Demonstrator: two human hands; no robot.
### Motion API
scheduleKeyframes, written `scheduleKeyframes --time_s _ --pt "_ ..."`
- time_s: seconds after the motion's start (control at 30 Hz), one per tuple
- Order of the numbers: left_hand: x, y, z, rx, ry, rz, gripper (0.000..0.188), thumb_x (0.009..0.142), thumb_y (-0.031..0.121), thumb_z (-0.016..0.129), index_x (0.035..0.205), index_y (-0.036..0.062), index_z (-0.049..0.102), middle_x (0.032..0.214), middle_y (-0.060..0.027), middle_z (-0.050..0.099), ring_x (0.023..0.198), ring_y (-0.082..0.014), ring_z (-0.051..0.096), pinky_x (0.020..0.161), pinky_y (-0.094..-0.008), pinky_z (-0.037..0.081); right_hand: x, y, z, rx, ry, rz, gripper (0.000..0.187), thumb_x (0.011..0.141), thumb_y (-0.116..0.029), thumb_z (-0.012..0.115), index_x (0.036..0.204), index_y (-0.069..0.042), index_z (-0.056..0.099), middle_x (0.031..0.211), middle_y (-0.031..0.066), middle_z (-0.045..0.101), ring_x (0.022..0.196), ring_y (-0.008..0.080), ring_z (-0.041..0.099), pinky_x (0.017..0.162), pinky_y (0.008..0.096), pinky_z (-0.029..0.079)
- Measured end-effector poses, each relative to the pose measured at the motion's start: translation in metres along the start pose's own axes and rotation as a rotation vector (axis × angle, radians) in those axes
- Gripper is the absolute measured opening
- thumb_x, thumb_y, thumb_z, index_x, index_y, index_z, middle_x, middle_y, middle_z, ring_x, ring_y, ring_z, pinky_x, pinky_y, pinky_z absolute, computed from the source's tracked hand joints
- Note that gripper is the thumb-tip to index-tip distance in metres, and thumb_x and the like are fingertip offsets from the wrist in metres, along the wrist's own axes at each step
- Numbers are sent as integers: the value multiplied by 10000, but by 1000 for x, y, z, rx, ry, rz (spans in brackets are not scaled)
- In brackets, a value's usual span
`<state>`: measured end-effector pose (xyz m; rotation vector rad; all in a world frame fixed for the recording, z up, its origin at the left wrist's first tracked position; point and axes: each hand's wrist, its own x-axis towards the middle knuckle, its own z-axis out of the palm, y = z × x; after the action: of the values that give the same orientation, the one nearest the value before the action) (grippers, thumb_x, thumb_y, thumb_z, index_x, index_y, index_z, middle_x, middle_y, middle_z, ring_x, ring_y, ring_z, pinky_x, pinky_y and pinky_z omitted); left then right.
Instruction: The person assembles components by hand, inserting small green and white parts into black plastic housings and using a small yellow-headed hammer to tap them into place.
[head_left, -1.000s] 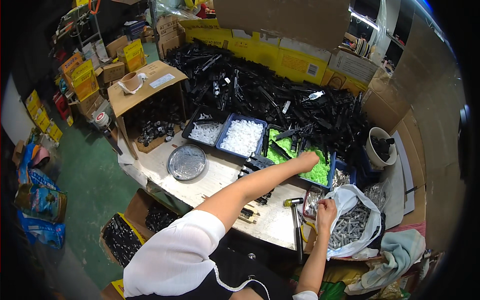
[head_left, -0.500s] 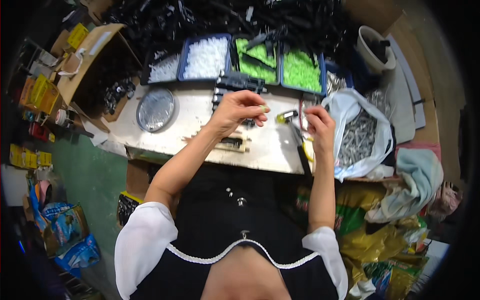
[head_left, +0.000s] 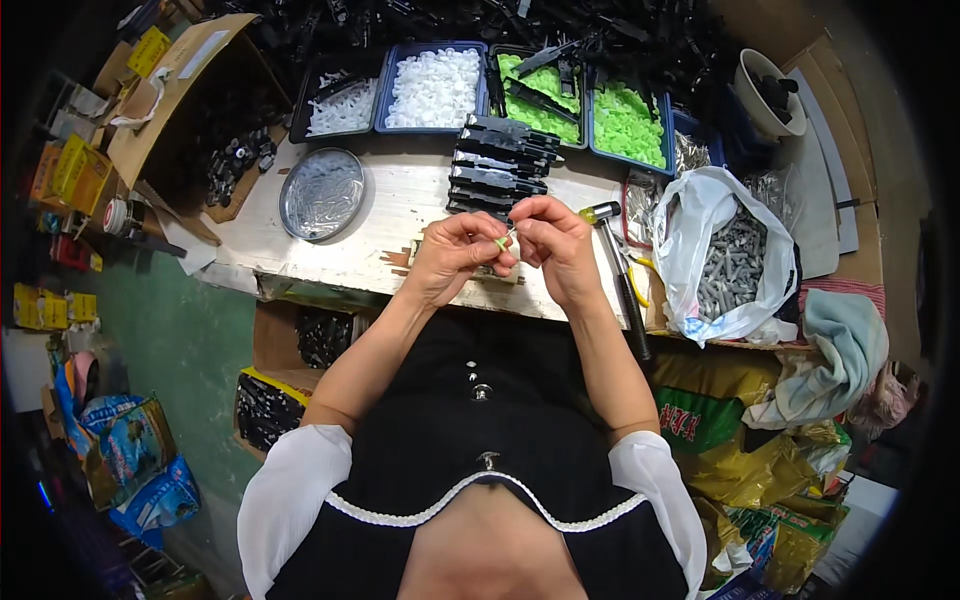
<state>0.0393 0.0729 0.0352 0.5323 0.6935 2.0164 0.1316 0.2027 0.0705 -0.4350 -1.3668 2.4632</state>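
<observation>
My left hand (head_left: 455, 262) is closed in a pinch on a small green plastic piece (head_left: 502, 243). Close beside it, my right hand (head_left: 562, 250) has its thumb and fingertips pressed round a thin pale pin (head_left: 512, 231), whose tip is at the green piece. Whether the pin is inside that piece is too small to tell. Beneath the hands lies a wooden block (head_left: 500, 278), mostly covered by them. Just beyond the hands, several long black parts (head_left: 500, 170) lie in a stacked row.
Behind stand trays of white pieces (head_left: 432, 88) and green pieces (head_left: 628, 125). A round dish (head_left: 322, 195) of thin clear-looking pieces sits left. To the right lie a hammer (head_left: 625, 285), yellow-handled pliers (head_left: 642, 285) and a white bag (head_left: 690, 215) of grey parts. An open carton (head_left: 180, 95) borders the left.
My right hand has moved left from near the hammer and now meets my left hand, with a pin visible in its fingertips. The left hand still pinches the green piece. The view has shifted slightly.
</observation>
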Motion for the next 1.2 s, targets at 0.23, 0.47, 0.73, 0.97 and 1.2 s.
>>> scheduleKeyframes --time_s 0.23,0.47,0.73,0.97,1.2 --pt "-6 10 -1 168 25 77 97 772 -81 569 851 -34 598 879 -118 573 742 -217 631 634 -297 554 3 -1 10 -67 4 30 85 772 -40 555 849 -28 587 581 -37 467 495 30 392 454 170 273" --pt "-9 11 -1 381 75 159 110 760 -100 567 835 -21 580 862 -122 557 717 -212 612 654 -311 550 7 3 9 11 -8 96 79 768 -44 561 844 -29 580 627 -28 487 516 42 411 447 170 282" --pt "-11 10 -5 576 52 250 120 757 -112 568 852 -39 570 877 -124 554 772 -205 604 695 -315 557 4 9 11 28 -23 150 76 773 -42 547 834 -41 592 575 -36 473 486 32 410 441 162 289" --pt "-13 11 -2 625 37 261 123 752 -112 576 852 -41 573 875 -126 558 776 -208 607 694 -319 559 5 9 6 4 23 119 80 767 -44 556 840 -26 583 638 -25 493 525 47 423 450 169 296" --pt "-14 10 -5 699 7 287 126 752 -115 574 854 -41 575 867 -125 560 768 -206 609 699 -312 555 2 12 6 -4 3 121 90 768 -48 559 854 -28 580 644 -31 489 534 48 425 451 170 300"
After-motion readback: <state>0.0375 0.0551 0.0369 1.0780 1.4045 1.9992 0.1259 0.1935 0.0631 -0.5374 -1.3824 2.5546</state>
